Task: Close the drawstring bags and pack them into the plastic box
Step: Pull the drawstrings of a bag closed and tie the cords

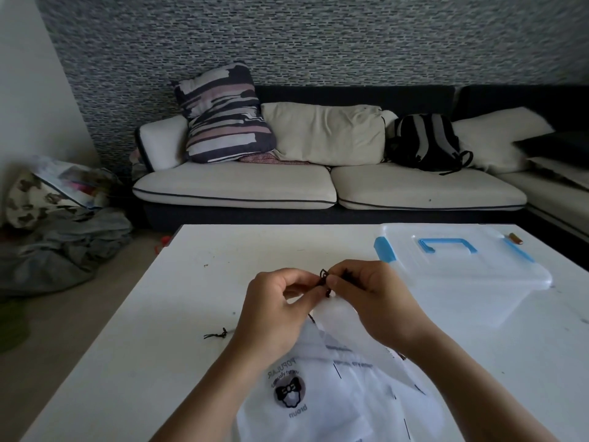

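A white drawstring bag [334, 387] lies in the lower middle of the frame on the white table [143, 330], with its top end lifted up toward the middle of the frame. It has a round picture of a bow on it and some printed words (they read upside down from here). A thin dark drawstring [323, 277] comes out of the top of the bag. The left hand [274, 307] has its fingers curled and pinches the string and the bag top from the left. The right hand [373, 298] has its fingers curled too and pinches the same string from the right, so the two sets of fingertips almost touch just above the bag. A loose knotted end of the dark string [216, 334] lies flat on the table to the left of the left wrist. More white bags [411, 403] lie under and beside the first one at the bottom of the frame, partly hidden by the right arm. The plastic box [471, 275] sits on the table at the right of the frame, near the right hand but not touching it. It is clear, its lid is on, and it has a blue handle and blue clips. A small brown thing [515, 239] lies on the table just behind the box (too small to tell what it is). Behind the table, across the middle of the frame, is a sofa [318, 186] with a striped cushion [223, 116] and a black and grey backpack [427, 141]. A heap of cloth [63, 244] lies on the floor at the left.
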Demonstrator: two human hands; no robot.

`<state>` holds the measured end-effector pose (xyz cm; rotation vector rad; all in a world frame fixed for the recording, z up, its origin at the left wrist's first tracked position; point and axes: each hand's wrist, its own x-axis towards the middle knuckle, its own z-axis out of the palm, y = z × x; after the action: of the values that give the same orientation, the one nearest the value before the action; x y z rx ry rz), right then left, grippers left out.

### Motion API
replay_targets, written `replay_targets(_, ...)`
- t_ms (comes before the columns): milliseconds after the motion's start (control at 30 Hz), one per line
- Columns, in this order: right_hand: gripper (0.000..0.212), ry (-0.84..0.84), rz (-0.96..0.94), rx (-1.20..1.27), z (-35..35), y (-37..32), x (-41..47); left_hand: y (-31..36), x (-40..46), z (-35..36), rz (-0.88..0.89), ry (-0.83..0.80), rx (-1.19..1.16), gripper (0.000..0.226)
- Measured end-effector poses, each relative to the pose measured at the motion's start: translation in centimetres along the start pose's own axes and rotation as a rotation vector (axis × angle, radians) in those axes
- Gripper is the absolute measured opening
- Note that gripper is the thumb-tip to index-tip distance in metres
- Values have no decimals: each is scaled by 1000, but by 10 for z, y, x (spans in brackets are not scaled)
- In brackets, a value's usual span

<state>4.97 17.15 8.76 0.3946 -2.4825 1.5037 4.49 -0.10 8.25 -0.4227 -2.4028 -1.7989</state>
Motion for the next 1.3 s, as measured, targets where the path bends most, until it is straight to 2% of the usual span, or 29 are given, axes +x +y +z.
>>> replay_targets(133,18,30,-91,-236,1,-3,-2,-3,0,-1,10,-57,139,10)
replay_targets(200,16,50,-170,-345,1,-4,-2,-2,0,-1,-50,-113,105,17)
replay_targets(267,15,70,-248,-408,1,-4,-1,3,-1,0,-164,-166,-96,24)
replay_targets(367,14,93,-306,-435,1,-5,0,12,-2,5,-394,-159,-535,30)
replay_targets(467,13,101,-330,-438,3,-6,0,13,-2,7,-526,-129,-738,21)
replay_targets(600,13,97,-320,-415,5,-8,-2,9,-3,7,-415,-169,-567,29)
replay_targets(667,15,87,-254,-348,5,-8,-3,8,-3,4,-335,-182,-487,45)
replay_targets(767,17,46,-130,-224,2,-9,-4,4,1,-3,-271,-105,-429,34)
replay_targets(900,18,36,-81,-181,2,-8,-4,3,2,-6,-286,-72,-478,32)
replay_targets(1100,15,91,-54,-215,4,-7,-2,3,4,-8,-420,-44,-639,39)
replay_targets(1200,18,90,14,-41,5,-9,-3,3,5,-14,-454,-49,-598,44)
replay_targets(1300,20,100,113,212,4,-12,-3,5,5,-20,-434,-73,-523,30)
